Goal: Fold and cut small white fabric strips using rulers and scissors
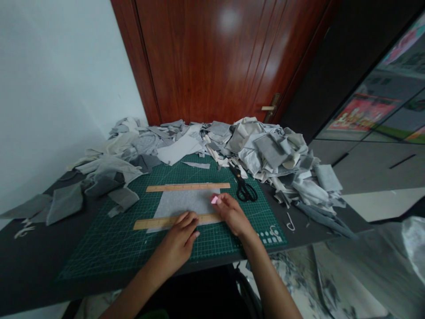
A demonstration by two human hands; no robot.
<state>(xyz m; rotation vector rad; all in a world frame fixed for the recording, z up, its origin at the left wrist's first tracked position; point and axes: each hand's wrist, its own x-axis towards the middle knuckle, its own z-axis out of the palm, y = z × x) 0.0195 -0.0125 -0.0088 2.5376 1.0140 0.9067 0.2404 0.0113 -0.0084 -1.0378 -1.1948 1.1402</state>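
A light grey piece of fabric [186, 202] lies flat on the green cutting mat [113, 248]. One wooden ruler [189, 187] crosses its far edge, and a second wooden ruler [149, 223] runs along its near edge. My left hand [182, 232] is closed, its bent fingers pressed together and holding the near ruler down around its middle. Between the thumb and fingers of my right hand [234, 217] is a small pink tailor's chalk [214, 200], just above the fabric's right side. That hand covers the near ruler's right end. Black-handled scissors [245, 190] rest on the mat beyond my right hand.
Heaps of grey and off-white fabric scraps [265, 150] line the back and right of the dark table [29, 266]. More scraps [113, 173] spread over the left side. A narrow strip [196, 165] lies on the mat's far part. A wooden door [206, 62] stands behind.
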